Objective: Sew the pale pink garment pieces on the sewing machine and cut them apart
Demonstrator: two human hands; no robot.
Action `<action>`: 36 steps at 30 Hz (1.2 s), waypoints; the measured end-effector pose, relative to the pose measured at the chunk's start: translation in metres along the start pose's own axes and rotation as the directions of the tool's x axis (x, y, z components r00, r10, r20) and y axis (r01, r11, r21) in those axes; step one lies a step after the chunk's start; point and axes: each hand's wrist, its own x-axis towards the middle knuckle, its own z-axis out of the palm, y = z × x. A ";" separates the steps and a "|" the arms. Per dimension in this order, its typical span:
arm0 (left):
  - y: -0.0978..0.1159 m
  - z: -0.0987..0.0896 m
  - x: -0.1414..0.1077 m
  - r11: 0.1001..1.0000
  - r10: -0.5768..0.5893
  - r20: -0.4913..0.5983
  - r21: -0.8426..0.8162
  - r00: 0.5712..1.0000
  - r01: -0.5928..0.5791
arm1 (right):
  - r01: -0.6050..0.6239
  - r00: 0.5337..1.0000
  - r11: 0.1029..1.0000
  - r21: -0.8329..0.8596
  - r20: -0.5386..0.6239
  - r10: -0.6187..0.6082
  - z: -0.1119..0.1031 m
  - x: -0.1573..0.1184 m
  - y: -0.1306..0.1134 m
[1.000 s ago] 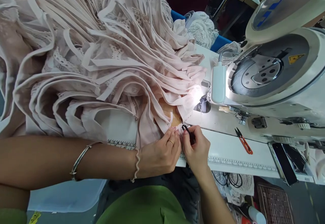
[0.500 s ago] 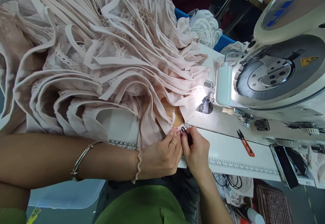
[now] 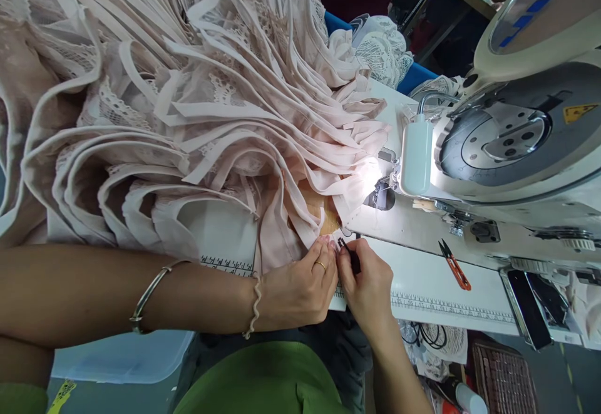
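Observation:
My left hand (image 3: 300,282) is closed, its fingertips pinching the edge of a pale pink fabric piece (image 3: 277,238) near the front of the sewing table. Right beside those fingertips, my right hand (image 3: 369,279) grips a small black tool (image 3: 350,251) with a narrow tip; its exact kind is hard to make out. The tool's tip points at the pinched edge, and whether it touches the cloth is unclear. From there a large pile of pale pink lace garments (image 3: 225,113) spreads left and back, one end lying by the lit needle area of the sewing machine (image 3: 516,138).
Orange-handled thread snips (image 3: 455,265) lie on the table to the right, with a phone (image 3: 528,307) in a holder farther right. A ruler strip (image 3: 446,304) runs along the front edge. Behind the table, a blue bin (image 3: 417,79) holds white lace (image 3: 382,51).
My right hand and the black tool have shifted slightly right, away from the left fingertips. My left hand stays on the fabric edge, and the pile lies as before.

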 end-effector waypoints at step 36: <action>0.000 0.000 0.000 1.000 0.003 0.015 0.016 1.000 -0.003 | -0.043 0.996 0.999 -0.004 0.084 0.043 -0.008 -0.007 -0.001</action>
